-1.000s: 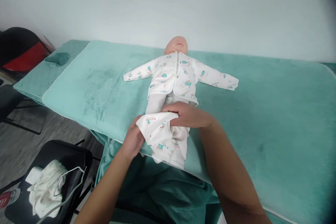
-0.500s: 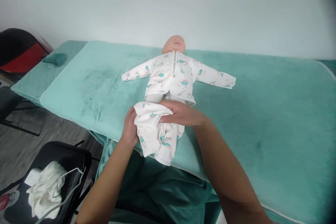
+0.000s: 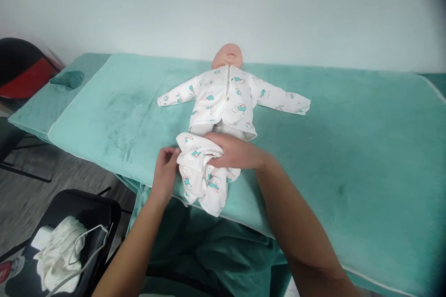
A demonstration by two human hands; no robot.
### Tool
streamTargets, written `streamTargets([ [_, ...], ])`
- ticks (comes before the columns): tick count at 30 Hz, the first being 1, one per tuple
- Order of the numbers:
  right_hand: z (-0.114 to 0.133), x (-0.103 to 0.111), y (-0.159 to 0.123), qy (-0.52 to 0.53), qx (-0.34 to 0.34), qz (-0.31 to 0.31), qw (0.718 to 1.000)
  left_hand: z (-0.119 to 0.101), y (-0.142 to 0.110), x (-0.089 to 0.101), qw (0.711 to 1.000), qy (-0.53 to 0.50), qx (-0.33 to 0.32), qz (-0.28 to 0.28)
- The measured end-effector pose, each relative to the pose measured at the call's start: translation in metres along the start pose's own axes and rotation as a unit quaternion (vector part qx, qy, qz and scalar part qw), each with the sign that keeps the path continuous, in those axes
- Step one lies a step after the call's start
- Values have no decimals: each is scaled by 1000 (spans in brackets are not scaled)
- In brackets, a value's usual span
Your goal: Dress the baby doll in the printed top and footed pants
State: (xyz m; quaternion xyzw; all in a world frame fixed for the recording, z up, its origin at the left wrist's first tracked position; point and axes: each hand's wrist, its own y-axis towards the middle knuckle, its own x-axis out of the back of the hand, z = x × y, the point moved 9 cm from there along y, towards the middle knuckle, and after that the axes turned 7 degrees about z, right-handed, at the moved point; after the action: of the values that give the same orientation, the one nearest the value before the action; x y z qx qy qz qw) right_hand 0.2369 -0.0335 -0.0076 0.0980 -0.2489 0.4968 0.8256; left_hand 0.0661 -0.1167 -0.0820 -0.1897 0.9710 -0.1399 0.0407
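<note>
A baby doll (image 3: pixel 228 55) lies on its back on a teal padded table (image 3: pixel 348 148), arms spread, wearing a white printed jacket (image 3: pixel 226 102). Matching white printed trousers (image 3: pixel 204 174) are bunched around the doll's legs, which they hide. My right hand (image 3: pixel 235 153) is closed on the waistband at the doll's hips. My left hand (image 3: pixel 165 169) grips the left side of the trousers, fingers curled on the fabric.
A small teal cloth (image 3: pixel 68 79) lies at the table's far left corner. A black chair (image 3: pixel 69 222) at lower left holds crumpled white cloth (image 3: pixel 55 250) and a wire hanger. A black and red seat (image 3: pixel 24 67) stands at the far left. Teal sheeting hangs below the table's front edge.
Both hands have drawn the trousers up the doll's legs toward its hips. The bare grey leg seen a second ago is now covered.
</note>
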Motion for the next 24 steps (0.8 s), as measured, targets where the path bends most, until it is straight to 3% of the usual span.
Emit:
streamTargets([
  [2,0,4,1,-11,2,-34,999,9,-24,4,999,16,28,26],
  [5,2,9,3,-13,11,-79,997,19,-52,-13,991,24,63,114],
  [7,2,11,4,-3,13,-100,995,19,-58,-24,988,21,65,141],
  [10,-1,14,4,21,9,-125,992,7,-51,-29,991,63,38,113],
  [12,-4,17,3,34,2,-146,989,-3,-42,-27,983,154,21,94],
  [19,-17,21,2,50,-57,-173,982,-41,-17,-23,891,442,-84,55],
  [22,-16,23,2,53,-54,-177,981,-62,-4,-20,847,518,-118,-1],
  [24,-17,23,2,57,-48,-174,982,-74,7,-19,837,530,-137,-27],
])
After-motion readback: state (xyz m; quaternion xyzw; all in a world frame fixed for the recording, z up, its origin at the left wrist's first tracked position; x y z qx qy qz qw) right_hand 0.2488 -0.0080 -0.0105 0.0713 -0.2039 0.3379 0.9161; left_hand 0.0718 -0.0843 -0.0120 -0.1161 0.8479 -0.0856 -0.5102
